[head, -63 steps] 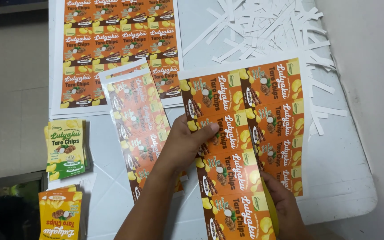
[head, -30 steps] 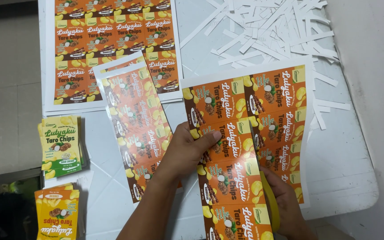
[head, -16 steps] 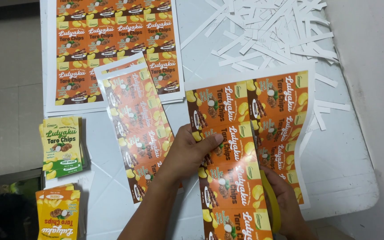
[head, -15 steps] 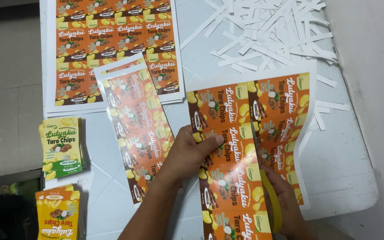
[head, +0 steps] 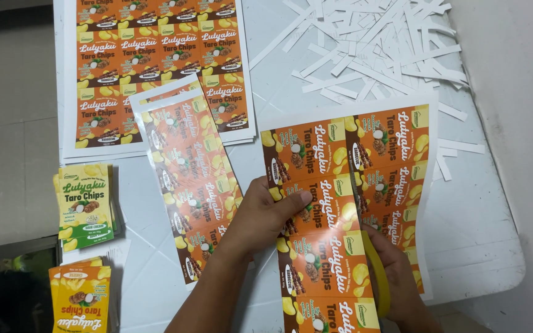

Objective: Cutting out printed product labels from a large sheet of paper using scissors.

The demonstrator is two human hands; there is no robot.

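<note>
Head view: left hand point(head: 260, 219) presses flat on the glossy orange printed label sheet point(head: 340, 203) beside the white paper strips point(head: 377, 46), right hand point(head: 396, 271) clamps yellow-handled scissors point(head: 377, 271) mid-cut; sheet slippage would likely skew the cut.

Your label sheet point(head: 347, 185) is orange with brown panels, yellow chip shapes and small green squares, inside a white margin. The scissors point(head: 377, 277) have yellow handles. The paper strips point(head: 377, 43) are white. One label stack point(head: 84, 206) is green and yellow.
</note>
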